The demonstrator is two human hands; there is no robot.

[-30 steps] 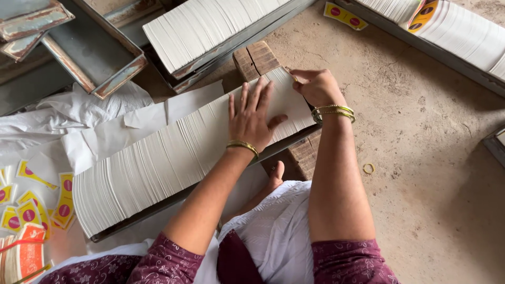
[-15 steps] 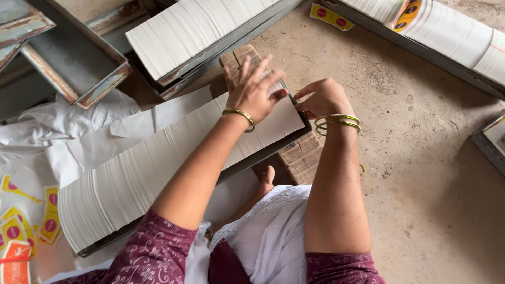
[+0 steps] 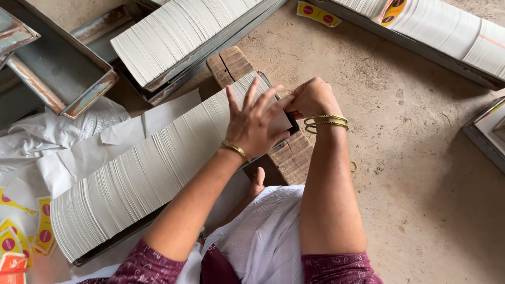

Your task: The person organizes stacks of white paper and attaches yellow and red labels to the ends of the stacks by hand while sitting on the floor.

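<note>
Left fingers: spread wide and flat, the left hand (image 3: 255, 126) pressing palm-down on the near end of the long white card stack (image 3: 152, 168).
Right fingers: curled into a loose fist, the right hand (image 3: 311, 98) at the very end of the same stack, knuckles up; whether they pinch a card I cannot tell.
Wrists: a thin gold bangle (image 3: 235, 150) on the left, two gold bangles (image 3: 326, 122) on the right.
Card stack: hundreds of thin white cards stood on edge, packed tight, their edges making a fine ribbed surface; it lies in a long dark metal tray (image 3: 121, 239) running diagonally from lower left up to the hands.
Under the tray end: a rough, grooved wooden block (image 3: 231, 64), weathered brown.
Second stack: more white cards (image 3: 173, 37) in another tray just beyond, parallel.
Far right: a third long run of cards (image 3: 452, 37) along the top edge.
Left side: an empty rusted metal tray (image 3: 58, 73), crumpled white paper (image 3: 47, 137), yellow labels with pink dots (image 3: 31, 236).
Floor: bare, gritty concrete floor (image 3: 421, 173).
Lap: white embroidered cloth (image 3: 268, 236), maroon sleeves.
</note>
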